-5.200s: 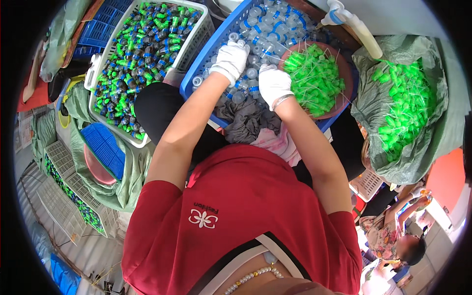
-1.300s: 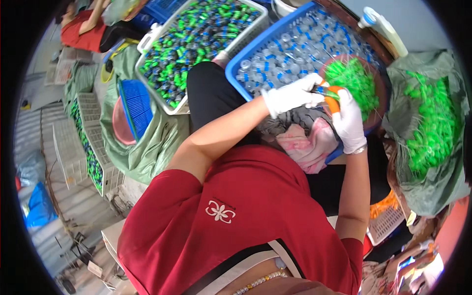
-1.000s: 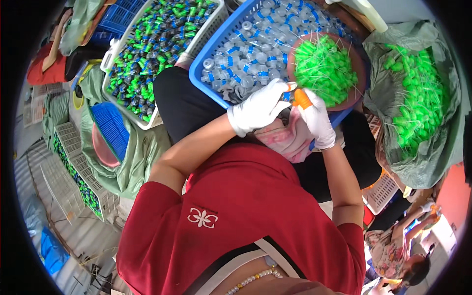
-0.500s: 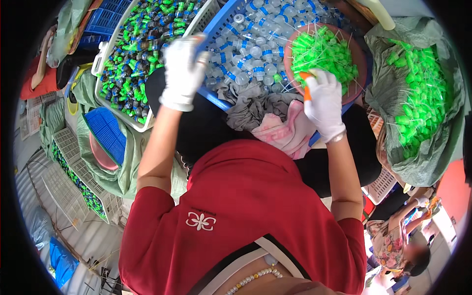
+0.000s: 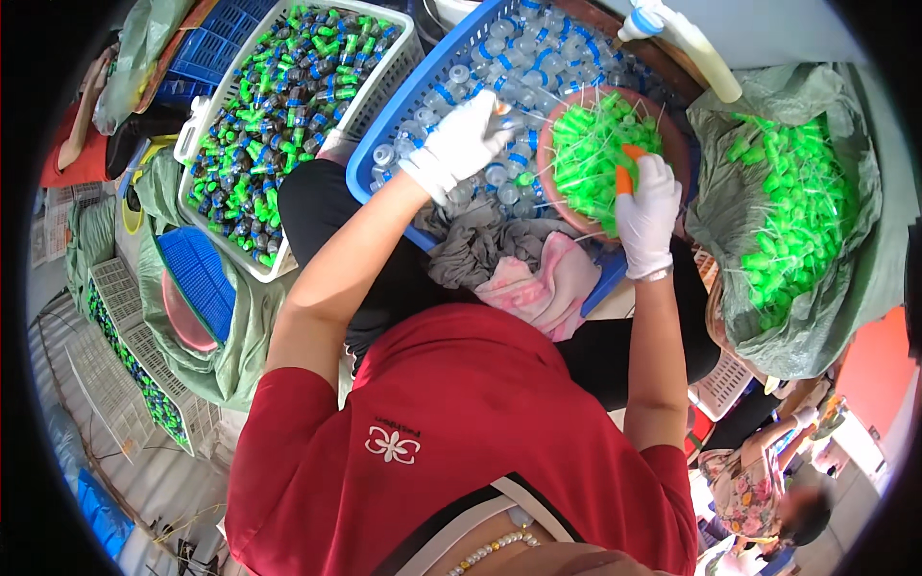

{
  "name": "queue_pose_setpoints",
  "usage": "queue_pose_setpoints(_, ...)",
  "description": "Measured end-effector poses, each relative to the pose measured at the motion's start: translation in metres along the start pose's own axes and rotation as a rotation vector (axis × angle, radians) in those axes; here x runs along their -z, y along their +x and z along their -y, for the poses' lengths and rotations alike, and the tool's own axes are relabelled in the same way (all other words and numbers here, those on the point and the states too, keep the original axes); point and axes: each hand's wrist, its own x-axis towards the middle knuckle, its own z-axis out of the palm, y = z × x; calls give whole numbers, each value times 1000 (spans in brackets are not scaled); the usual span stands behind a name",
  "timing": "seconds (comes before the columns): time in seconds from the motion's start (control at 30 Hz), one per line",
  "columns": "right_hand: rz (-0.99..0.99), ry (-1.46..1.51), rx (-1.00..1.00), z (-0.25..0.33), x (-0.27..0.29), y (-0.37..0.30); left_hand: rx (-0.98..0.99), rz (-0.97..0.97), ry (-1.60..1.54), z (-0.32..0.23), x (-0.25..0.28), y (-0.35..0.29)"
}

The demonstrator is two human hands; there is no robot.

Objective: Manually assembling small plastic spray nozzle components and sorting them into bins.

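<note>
My left hand (image 5: pixel 463 142), in a white glove, hovers over a blue basket (image 5: pixel 357 175) of small clear bottles (image 5: pixel 499 46) with blue bands. Its thumb and fingers are apart, and I make out nothing held in them. At the near edge of a pinkish round basin (image 5: pixel 548 173) is my right hand (image 5: pixel 649 219), also gloved, with orange covers on thumb and forefinger. Those two fingers stand apart, next to a heap of bright green caps (image 5: pixel 595 144) with thin white straws. The basin rests in the right part of the basket.
Left of the basket stands a white crate (image 5: pixel 279 264) of dark bottles with green caps. A grey-green sack (image 5: pixel 715 182) holds more green caps at right. Grey cloth (image 5: pixel 480 245) and pink cloth (image 5: pixel 547 288) lie at the basket's near edge. Another person (image 5: pixel 744 490) works at lower right.
My left hand has gone from beside the white crate rightward to over the clear bottles. The right hand remains at the green caps. The whole view has shifted a little.
</note>
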Motion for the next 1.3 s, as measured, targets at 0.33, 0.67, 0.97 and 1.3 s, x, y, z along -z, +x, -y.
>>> queue_pose_setpoints(0.33, -263, 391, -80, 26, 81, 41, -109, -121, -1335, -70, 21, 83)
queue_pose_setpoints(0.67, -298, 285, -109, 20, 84, 73, -96, -163, -1465, -77, 16, 94)
queue_pose_setpoints(0.97, -334, 315, -57, 15, 73, 73, -113, -158, -1464, -78, 16, 92)
queue_pose_setpoints(1.3, -342, 218, 17, 15, 77, 72, -70, -145, -1508, -77, 12, 93)
